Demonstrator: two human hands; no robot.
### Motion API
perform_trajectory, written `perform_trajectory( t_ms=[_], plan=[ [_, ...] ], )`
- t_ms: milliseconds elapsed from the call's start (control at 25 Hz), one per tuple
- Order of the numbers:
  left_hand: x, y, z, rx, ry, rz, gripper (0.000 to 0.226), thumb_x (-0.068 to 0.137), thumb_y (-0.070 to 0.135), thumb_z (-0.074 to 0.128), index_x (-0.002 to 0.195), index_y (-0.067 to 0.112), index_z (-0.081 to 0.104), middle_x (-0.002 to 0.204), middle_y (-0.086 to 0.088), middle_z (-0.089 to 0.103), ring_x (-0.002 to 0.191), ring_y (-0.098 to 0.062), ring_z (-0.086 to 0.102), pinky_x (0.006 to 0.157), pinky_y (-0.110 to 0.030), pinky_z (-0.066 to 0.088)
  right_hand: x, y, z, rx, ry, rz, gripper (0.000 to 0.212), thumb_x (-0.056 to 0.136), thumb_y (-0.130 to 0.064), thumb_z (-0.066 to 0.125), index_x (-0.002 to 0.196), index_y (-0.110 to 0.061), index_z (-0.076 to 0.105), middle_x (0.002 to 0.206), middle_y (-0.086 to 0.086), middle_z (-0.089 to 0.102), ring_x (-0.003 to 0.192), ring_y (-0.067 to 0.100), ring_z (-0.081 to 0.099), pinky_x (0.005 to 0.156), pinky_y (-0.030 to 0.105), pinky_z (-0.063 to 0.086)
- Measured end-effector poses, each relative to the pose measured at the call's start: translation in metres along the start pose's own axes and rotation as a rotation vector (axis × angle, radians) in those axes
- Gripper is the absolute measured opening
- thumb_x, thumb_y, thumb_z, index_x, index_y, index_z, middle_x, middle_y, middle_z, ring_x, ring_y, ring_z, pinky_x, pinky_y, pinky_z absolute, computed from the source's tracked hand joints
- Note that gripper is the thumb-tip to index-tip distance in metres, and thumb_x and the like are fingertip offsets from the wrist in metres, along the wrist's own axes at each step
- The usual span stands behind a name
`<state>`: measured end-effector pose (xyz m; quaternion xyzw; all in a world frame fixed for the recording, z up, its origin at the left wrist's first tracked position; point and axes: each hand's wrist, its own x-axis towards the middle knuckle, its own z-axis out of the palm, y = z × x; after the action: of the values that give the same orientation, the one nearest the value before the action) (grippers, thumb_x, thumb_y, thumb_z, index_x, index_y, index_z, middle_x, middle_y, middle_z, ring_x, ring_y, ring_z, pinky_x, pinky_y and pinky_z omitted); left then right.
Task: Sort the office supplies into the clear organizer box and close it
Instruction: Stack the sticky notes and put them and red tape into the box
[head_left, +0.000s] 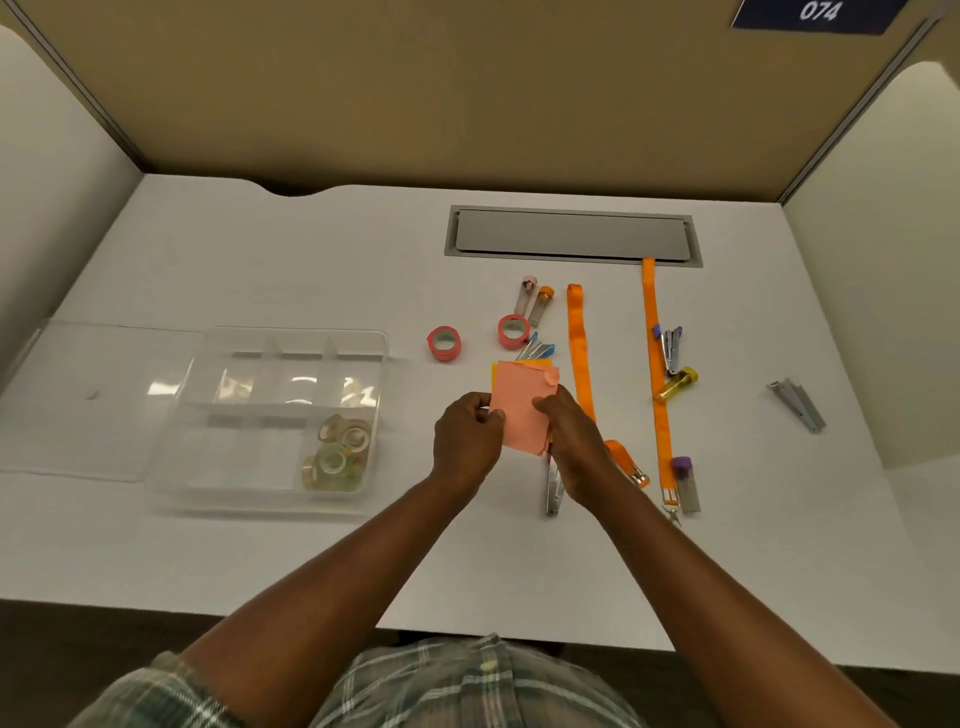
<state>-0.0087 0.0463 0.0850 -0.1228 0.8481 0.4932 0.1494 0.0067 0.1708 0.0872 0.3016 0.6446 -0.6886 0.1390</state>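
Both hands hold a small stack of pink and orange sticky notes (519, 408) just above the desk's middle. My left hand (467, 441) pinches its left edge and my right hand (571, 441) grips its right edge. The clear organizer box (208, 467) lies open at the left, its lid (88, 400) folded out flat further left. Several clear tape rolls (340, 452) fill its near right compartment. Two red tape rolls (444, 344) (513, 331) stand behind the notes.
Two orange lanyards (579, 348) (655, 364), small capped tubes (535, 301), a mini stapler (671, 348), a yellow tube (678, 383), a purple-capped tube (685, 483) and staple strips (797, 405) lie right. A grey cable hatch (571, 236) sits at the back. Partition walls surround the desk.
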Motion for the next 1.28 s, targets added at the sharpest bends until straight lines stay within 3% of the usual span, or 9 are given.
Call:
perform_trajectory(
  t_ms=[120,360,560,680,800,960,1040,1160,1280],
  plan=[
    [0.001,-0.013,-0.014,-0.022,0.019,0.018,0.024,0.097,0.019,0.055,0.119,0.015,0.062,0.110,0.000,0.067,0.095,-0.017,0.062,0.086,-0.031,0.053,0.002,0.016,0.022,-0.235,0.094,-0.135,0.047,0.104,-0.023,0.045,0.149,-0.021,0.035,0.144,0.007,0.048,0.126,0.029,0.050,0.104,0.044,0.047],
    [0.002,-0.047,-0.035,0.035,0.035,0.176,0.013,0.097,0.010,0.052,0.108,0.012,0.059,0.099,-0.001,0.069,0.089,-0.014,0.063,0.067,-0.010,0.043,0.002,0.053,0.046,-0.357,0.195,-0.392,0.029,0.101,-0.022,0.053,0.129,-0.019,0.056,0.122,0.002,0.066,0.115,0.019,0.061,0.097,0.034,0.053],
    [0.007,-0.081,-0.031,0.151,0.005,0.171,0.014,0.099,0.008,0.042,0.104,0.011,0.054,0.087,-0.005,0.066,0.074,-0.022,0.060,0.059,-0.026,0.043,0.004,0.086,0.060,-0.535,0.238,-0.402,0.023,0.101,-0.019,0.050,0.123,-0.013,0.056,0.114,0.006,0.070,0.105,0.023,0.065,0.079,0.022,0.047],
    [0.007,-0.092,-0.029,0.172,-0.035,0.106,0.016,0.098,0.008,0.039,0.100,0.011,0.055,0.080,-0.004,0.064,0.072,-0.024,0.059,0.055,-0.028,0.038,0.004,0.101,0.062,-0.625,0.242,-0.324,0.023,0.102,-0.016,0.046,0.120,-0.010,0.058,0.111,0.010,0.070,0.101,0.029,0.065,0.073,0.024,0.041],
    [0.009,-0.087,-0.039,0.104,-0.056,0.112,0.018,0.094,0.006,0.043,0.101,0.012,0.058,0.086,-0.003,0.067,0.076,-0.020,0.060,0.058,-0.023,0.041,0.006,0.097,0.063,-0.588,0.284,-0.309,0.021,0.102,-0.017,0.048,0.118,-0.010,0.059,0.110,0.009,0.070,0.100,0.027,0.065,0.076,0.026,0.042],
    [0.022,-0.070,-0.071,0.040,-0.047,0.189,0.017,0.094,0.009,0.051,0.105,0.014,0.063,0.093,0.002,0.069,0.082,-0.013,0.062,0.061,-0.011,0.041,0.017,0.066,0.080,-0.483,0.286,-0.287,0.019,0.103,-0.021,0.046,0.113,-0.012,0.059,0.105,0.007,0.067,0.098,0.027,0.063,0.083,0.039,0.052],
    [0.035,-0.067,-0.092,-0.029,-0.030,0.200,0.015,0.093,0.014,0.057,0.105,0.014,0.067,0.096,0.003,0.070,0.086,-0.013,0.065,0.069,-0.017,0.049,0.020,0.048,0.096,-0.452,0.253,-0.309,0.024,0.103,-0.020,0.044,0.122,-0.012,0.057,0.114,0.008,0.065,0.103,0.028,0.061,0.089,0.042,0.052],
    [0.052,-0.066,-0.123,-0.249,-0.054,0.121,0.009,0.092,0.015,0.062,0.097,0.015,0.070,0.092,-0.003,0.073,0.085,-0.021,0.071,0.076,-0.038,0.060,0.023,0.025,0.122,-0.359,0.174,-0.313,0.034,0.105,-0.018,0.040,0.136,-0.017,0.050,0.124,0.003,0.057,0.108,0.024,0.057,0.093,0.042,0.052],
    [0.065,-0.066,-0.152,-0.354,-0.050,0.055,0.006,0.091,0.010,0.065,0.094,0.009,0.070,0.089,-0.008,0.073,0.080,-0.023,0.072,0.073,-0.036,0.061,0.028,0.008,0.146,-0.267,0.137,-0.294,0.036,0.102,-0.013,0.040,0.134,-0.022,0.053,0.115,-0.003,0.058,0.099,0.017,0.057,0.088,0.036,0.051]
  ],
)
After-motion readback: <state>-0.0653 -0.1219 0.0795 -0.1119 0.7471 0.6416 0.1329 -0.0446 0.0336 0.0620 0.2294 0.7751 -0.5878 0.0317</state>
